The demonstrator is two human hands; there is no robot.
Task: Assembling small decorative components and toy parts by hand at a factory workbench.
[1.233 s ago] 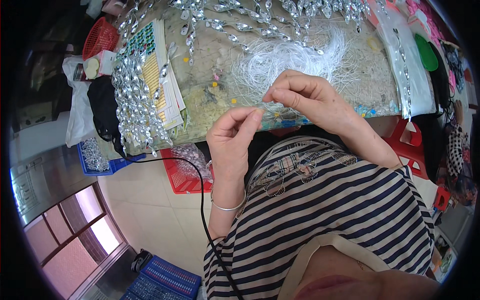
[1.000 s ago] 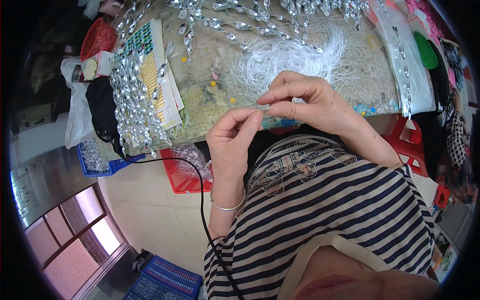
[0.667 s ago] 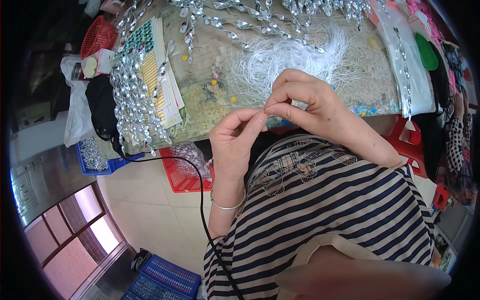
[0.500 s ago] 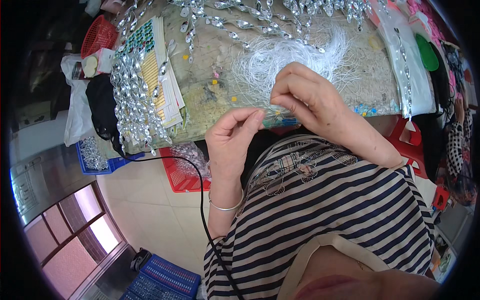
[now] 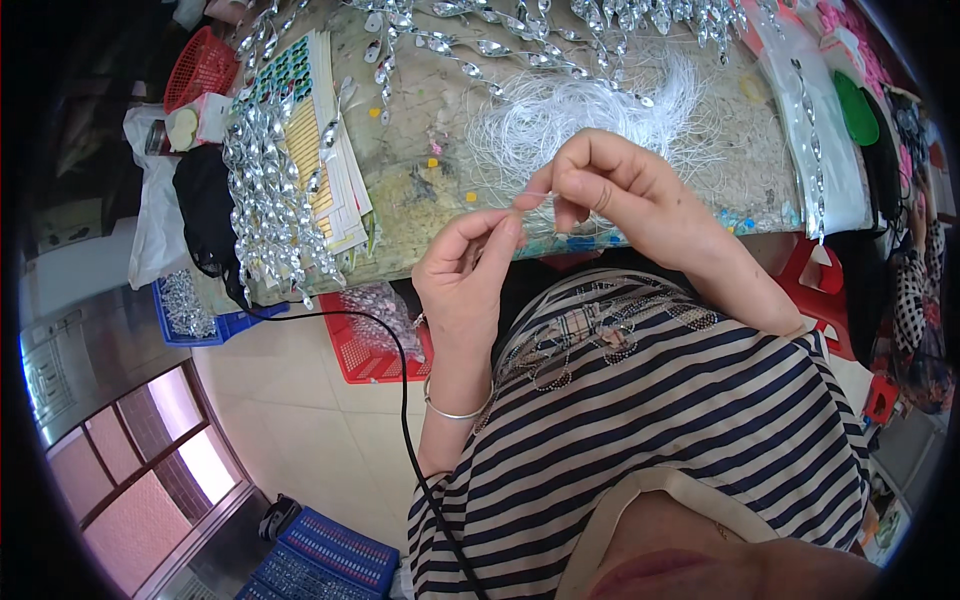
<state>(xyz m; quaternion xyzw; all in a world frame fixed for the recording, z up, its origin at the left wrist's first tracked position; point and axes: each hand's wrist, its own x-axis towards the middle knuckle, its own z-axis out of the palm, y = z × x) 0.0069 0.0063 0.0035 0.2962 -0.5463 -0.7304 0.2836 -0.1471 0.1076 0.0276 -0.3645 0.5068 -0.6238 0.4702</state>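
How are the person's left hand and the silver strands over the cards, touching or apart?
Apart: the head view shows tabletop between the left hand and the silver strands.

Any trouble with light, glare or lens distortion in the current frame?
In the head view, edges bow and the rim falls to black; a window pane is blown out; the bundle of white strands looks overbright; silver twisted strips glint; the thin pale strand near the fingertips of the left hand and right hand is hard to trace.
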